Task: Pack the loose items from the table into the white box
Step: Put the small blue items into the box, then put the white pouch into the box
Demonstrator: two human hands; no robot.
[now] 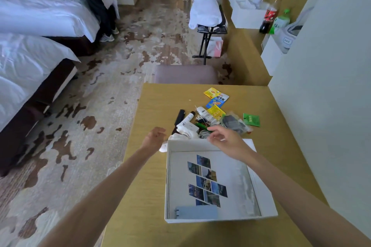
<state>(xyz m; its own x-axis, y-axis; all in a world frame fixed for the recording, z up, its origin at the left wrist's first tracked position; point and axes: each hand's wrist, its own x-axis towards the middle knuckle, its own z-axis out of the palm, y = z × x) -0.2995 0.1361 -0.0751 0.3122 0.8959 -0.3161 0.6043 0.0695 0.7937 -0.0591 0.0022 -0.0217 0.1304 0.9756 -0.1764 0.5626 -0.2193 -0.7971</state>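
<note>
White box [265, 202] open, near you on table [152, 106]. Loose items pile [202, 120] just beyond its far wall. Your right hand [224, 138], fingers spread, empty, hovers at that wall, nearest pile. Left hand [154, 136] loosely curled, empty, beside box corner. White tube [185, 121] long axis runs away from you, slanted right.

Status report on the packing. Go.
Left hand and right hand open, empty, over the box's far edge. White box holds no loose items. Pile of loose items beyond it, unpacked. Nothing blocking.

Single head view, looking forward-down over table [156, 106], close above it.
</note>
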